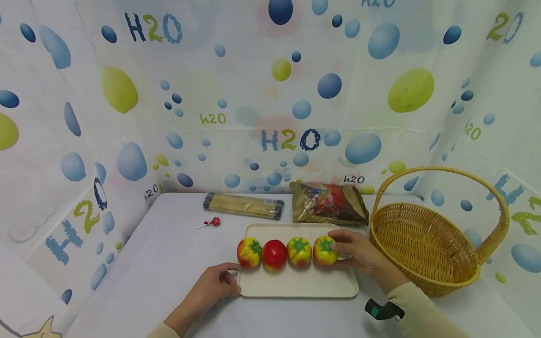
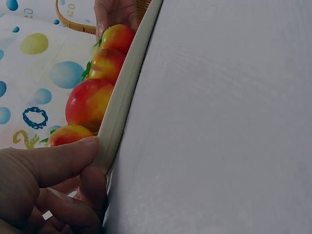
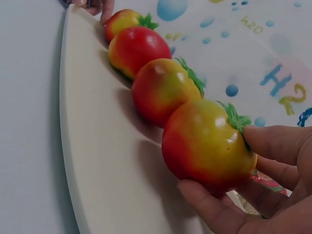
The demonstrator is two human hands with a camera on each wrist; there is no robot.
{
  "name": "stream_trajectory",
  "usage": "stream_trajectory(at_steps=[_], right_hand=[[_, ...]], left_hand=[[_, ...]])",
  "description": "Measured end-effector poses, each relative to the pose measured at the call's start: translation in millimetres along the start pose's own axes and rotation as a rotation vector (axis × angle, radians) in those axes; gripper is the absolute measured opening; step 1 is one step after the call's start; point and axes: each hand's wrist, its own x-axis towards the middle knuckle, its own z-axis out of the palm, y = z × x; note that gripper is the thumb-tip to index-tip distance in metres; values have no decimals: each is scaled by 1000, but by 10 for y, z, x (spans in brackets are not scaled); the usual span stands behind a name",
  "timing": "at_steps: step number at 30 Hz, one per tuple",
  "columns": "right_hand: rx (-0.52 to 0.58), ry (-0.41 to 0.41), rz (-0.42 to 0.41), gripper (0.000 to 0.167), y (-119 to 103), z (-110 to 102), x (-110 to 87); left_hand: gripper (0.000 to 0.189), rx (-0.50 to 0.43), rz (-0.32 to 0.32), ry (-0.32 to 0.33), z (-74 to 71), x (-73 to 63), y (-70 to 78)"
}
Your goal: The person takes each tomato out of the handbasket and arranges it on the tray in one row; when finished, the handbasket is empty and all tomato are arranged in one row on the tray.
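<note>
Several red-and-yellow toy tomatoes stand in a row on a cream rectangular tray (image 1: 296,285). My right hand (image 1: 359,253) grips the rightmost tomato (image 3: 209,146), thumb by its green leafy top and fingers around its side. That tomato sits close against its neighbour (image 3: 163,92). At the other end, my left hand (image 1: 215,284) pinches the tray's left edge, its thumb (image 2: 73,158) at the rim next to the leftmost tomato (image 1: 248,252). Between them is a tomato showing only its red side (image 1: 274,255), with no leaves visible.
A wicker basket (image 1: 427,244) with a tall handle stands right of the tray. Behind the tray lie a gold-and-brown packet (image 1: 329,203) and a long pack of noodles (image 1: 243,205). A red lollipop (image 1: 214,221) lies at back left. A printed curtain (image 1: 253,94) encloses the white table.
</note>
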Motion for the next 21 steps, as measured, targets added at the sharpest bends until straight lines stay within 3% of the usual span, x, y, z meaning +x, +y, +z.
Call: stream_trajectory(at_steps=[13,21], right_hand=[[-24,-61,26,60,-7,-19,-10],[-50,-35,37,64,-23,-12,-14]], left_hand=[[49,-8,18,-8,-6,31,-18],[50,-20,-12,-7,-7,11,-8]])
